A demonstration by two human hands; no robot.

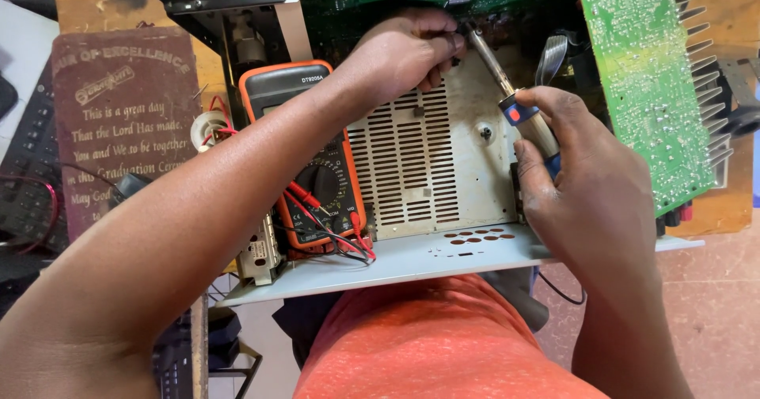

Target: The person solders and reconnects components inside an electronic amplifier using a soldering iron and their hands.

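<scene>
Nearest the person, the grey metal chassis (412, 256) of an opened appliance rests across the lap, its front lip toward the body; it looks stiff, sharp-edged and fairly heavy, best steadied by its flat rims. Just past that lip, at the chassis's right side, the right hand (590, 201) is closed around the handle of a soldering iron (518, 106), a light, rigid tool to be held only by its blue-and-wood handle, since the metal shaft is likely hot. The shaft slants up and left out of that grip, its tip well beyond the fingers. There, at the far edge of the slotted panel, the left hand (404, 51) is pinched together on something small and dark, too hidden to name, just beside the tip. An orange multimeter (317, 161) lies at the chassis's left side; a green circuit board (649, 74), fragile, stands far right.
</scene>
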